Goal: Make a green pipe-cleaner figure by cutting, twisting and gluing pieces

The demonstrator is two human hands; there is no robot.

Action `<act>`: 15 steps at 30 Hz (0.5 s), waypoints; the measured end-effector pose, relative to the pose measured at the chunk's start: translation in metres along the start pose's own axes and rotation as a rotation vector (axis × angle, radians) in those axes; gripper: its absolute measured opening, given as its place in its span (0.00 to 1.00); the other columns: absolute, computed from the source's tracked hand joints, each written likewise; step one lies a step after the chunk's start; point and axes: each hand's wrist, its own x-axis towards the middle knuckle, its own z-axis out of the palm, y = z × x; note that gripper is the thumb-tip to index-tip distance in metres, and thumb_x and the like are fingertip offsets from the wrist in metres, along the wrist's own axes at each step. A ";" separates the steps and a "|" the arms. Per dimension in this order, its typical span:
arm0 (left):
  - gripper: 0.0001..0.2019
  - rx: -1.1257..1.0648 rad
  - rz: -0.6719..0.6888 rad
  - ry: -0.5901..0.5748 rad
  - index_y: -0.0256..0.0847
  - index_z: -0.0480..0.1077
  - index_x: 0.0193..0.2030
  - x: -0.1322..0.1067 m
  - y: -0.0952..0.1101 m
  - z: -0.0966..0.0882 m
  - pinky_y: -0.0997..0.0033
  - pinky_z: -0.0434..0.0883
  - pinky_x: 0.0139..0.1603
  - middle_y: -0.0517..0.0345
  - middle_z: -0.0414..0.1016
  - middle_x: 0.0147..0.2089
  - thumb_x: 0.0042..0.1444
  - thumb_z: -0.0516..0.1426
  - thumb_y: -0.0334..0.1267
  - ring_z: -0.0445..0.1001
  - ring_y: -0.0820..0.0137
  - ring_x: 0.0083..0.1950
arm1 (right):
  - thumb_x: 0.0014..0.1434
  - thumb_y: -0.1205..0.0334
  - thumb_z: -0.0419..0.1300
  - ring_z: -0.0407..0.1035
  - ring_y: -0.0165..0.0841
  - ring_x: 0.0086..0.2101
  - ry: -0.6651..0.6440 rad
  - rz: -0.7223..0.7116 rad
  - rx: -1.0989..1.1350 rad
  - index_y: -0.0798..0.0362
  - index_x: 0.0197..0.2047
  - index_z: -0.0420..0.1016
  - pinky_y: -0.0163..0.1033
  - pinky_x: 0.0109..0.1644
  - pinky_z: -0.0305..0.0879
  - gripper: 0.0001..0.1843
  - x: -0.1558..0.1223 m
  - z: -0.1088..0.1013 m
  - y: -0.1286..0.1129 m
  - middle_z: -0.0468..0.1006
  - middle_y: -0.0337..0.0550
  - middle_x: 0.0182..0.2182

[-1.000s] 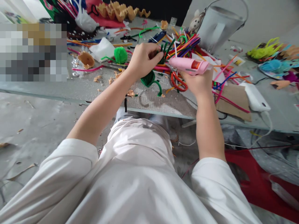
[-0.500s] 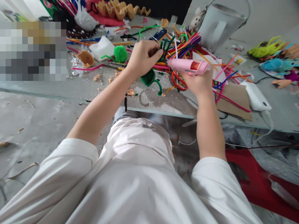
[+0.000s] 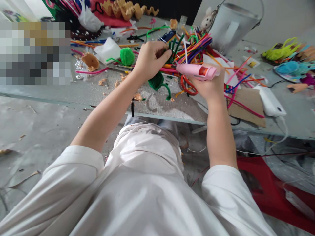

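My left hand (image 3: 154,58) is closed, thumb against fingers, on a dark green pipe-cleaner piece (image 3: 175,47) whose several prongs stick up past the fingertips. Below that hand hangs a dark green rounded shape (image 3: 156,82) with a curled tail; whether it joins the pronged piece is hidden. In my right hand (image 3: 211,84) is a pink glue gun (image 3: 193,69), its nozzle pointing left, close to the base of the prongs. Red-handled scissors (image 3: 183,86) lie just under the gun. To the left of my left hand sits a bright green ball (image 3: 127,56).
A heap of coloured pipe cleaners (image 3: 199,49) lies behind the glue gun, near a white metal bucket (image 3: 232,28). On the right are a cardboard piece (image 3: 248,105) and a white corded device (image 3: 270,102). Egg-carton cups (image 3: 123,9) stand at the back. A red stool (image 3: 278,196) is below the table.
The glue gun's rear has shifted slightly left in my right hand's grip. My left hand and the green piece have hardly moved.
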 end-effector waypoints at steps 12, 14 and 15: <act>0.10 -0.098 0.099 -0.143 0.46 0.72 0.30 -0.003 0.008 -0.012 0.64 0.53 0.32 0.64 0.58 0.24 0.59 0.56 0.45 0.52 0.74 0.29 | 0.31 0.50 0.80 0.71 0.53 0.49 -0.045 0.225 -0.169 0.41 0.50 0.71 0.62 0.53 0.71 0.41 -0.072 -0.063 0.047 0.70 0.51 0.51; 0.10 -0.100 0.146 -0.206 0.45 0.74 0.31 -0.003 0.011 -0.014 0.64 0.55 0.33 0.63 0.63 0.24 0.59 0.56 0.44 0.55 0.73 0.29 | 0.32 0.51 0.80 0.70 0.53 0.52 -0.097 0.202 -0.073 0.42 0.54 0.72 0.60 0.55 0.71 0.44 -0.065 -0.071 0.040 0.68 0.53 0.54; 0.10 -0.083 0.167 -0.239 0.46 0.75 0.32 -0.003 0.012 -0.014 0.63 0.57 0.34 0.62 0.66 0.25 0.59 0.56 0.45 0.58 0.72 0.29 | 0.35 0.51 0.79 0.70 0.51 0.53 -0.111 0.149 0.020 0.42 0.57 0.72 0.56 0.55 0.72 0.44 -0.056 -0.072 0.030 0.68 0.54 0.56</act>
